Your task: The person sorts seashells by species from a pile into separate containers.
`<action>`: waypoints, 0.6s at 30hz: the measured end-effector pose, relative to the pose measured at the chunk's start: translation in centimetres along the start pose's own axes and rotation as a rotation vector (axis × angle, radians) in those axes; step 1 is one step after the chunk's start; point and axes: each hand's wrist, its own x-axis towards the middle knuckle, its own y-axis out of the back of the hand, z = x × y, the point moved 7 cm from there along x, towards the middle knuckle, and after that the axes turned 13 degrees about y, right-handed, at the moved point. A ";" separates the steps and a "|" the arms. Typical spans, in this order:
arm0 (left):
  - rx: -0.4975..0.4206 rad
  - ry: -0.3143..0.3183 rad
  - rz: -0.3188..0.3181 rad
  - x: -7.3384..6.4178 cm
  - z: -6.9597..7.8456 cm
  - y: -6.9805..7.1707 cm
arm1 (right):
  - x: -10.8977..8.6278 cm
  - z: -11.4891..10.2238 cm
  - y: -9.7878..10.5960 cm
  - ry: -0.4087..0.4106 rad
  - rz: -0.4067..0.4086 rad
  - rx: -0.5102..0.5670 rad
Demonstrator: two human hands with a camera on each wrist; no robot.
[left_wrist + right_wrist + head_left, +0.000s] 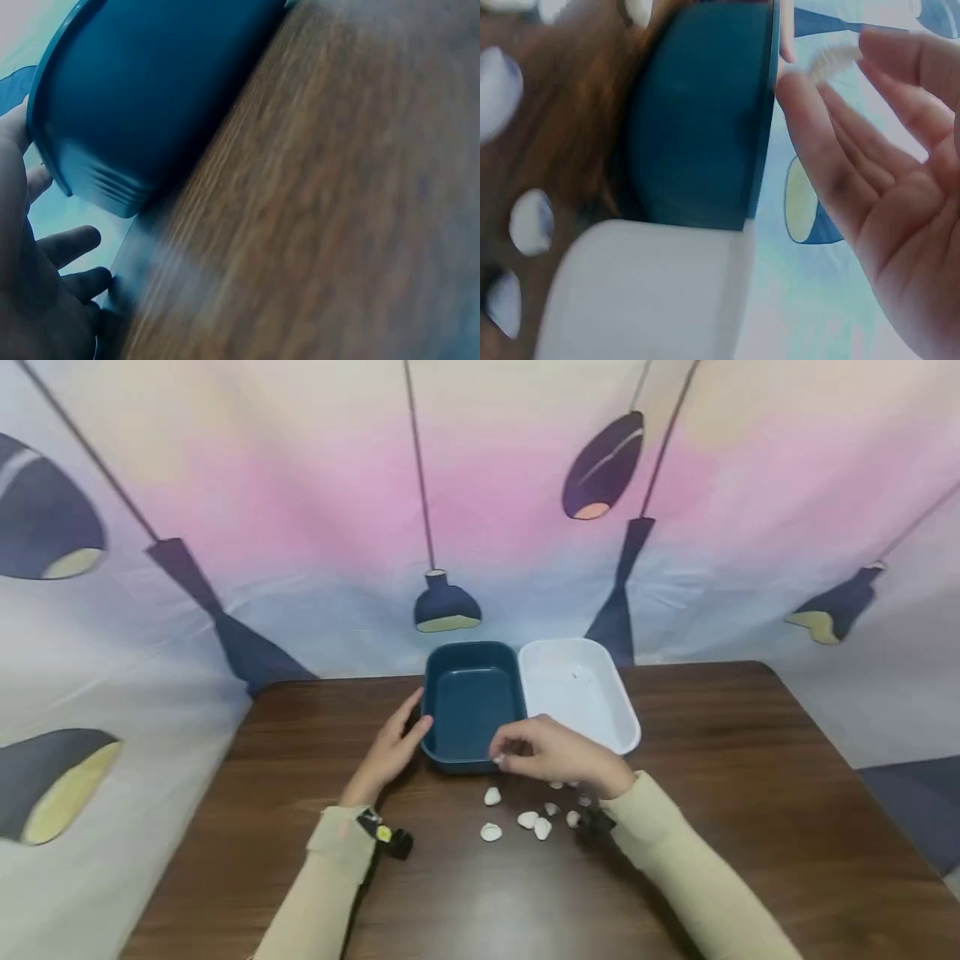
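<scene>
My right hand (558,750) pinches a small whitish shell (832,61) between thumb and fingertips, at the front right rim of a dark teal tray (471,706). The shell's ridged surface shows in the right wrist view, level with the tray's rim. At the tray's left side is my left hand (388,750), thumb by the rim and fingers loosely spread along the outer wall. Several white shells (491,832) lie scattered on the table in front of the tray, some partly hidden under my right wrist.
A white tray (617,727) stands against the teal tray's right side, with tiny dark specks on its floor. Both are near the back edge of the brown wooden table (300,760). A cloth backdrop (360,527) printed with lamps hangs right behind.
</scene>
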 end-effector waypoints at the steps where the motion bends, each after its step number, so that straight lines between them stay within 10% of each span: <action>1: -0.009 -0.006 0.020 0.2 0.1 0.4 | 0.7 0.1 0.6 -0.005 0.000 -0.012; 18: -0.041 0.031 0.000 0.5 0.0 0.5 | 8.5 4.4 1.2 -0.175 -0.208 -0.351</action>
